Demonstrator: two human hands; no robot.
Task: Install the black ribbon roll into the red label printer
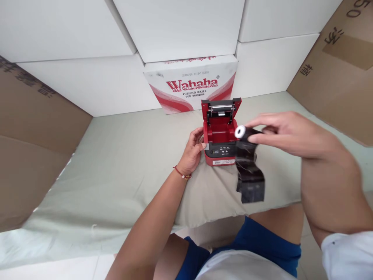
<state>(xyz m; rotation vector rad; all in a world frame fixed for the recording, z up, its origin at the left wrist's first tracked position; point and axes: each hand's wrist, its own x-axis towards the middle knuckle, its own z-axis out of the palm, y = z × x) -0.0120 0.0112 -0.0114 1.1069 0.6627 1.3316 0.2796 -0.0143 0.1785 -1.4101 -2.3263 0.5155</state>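
Note:
A small red and black printer [220, 149] stands on the cloth with its lid [222, 108] raised, baring the red compartment [219, 131] inside. My left hand [192, 151] grips the printer's left side, thumb on the front corner and fingers partly hidden behind it. Between the thumb and fingers of my right hand [282, 132] is a roll of black film [253, 134] with a white core end facing left. It is held just right of the printer, above the cloth. A loose black strip [251, 171] hangs from the roll, its lower end blurred.
A greenish cloth [131, 155] covers the table, its front edge close to my lap. Behind the printer stands a white and red Wahaha water carton [192, 83] against white boxes [180, 31]. Brown cardboard boxes flank the table at left [32, 147] and right [338, 74].

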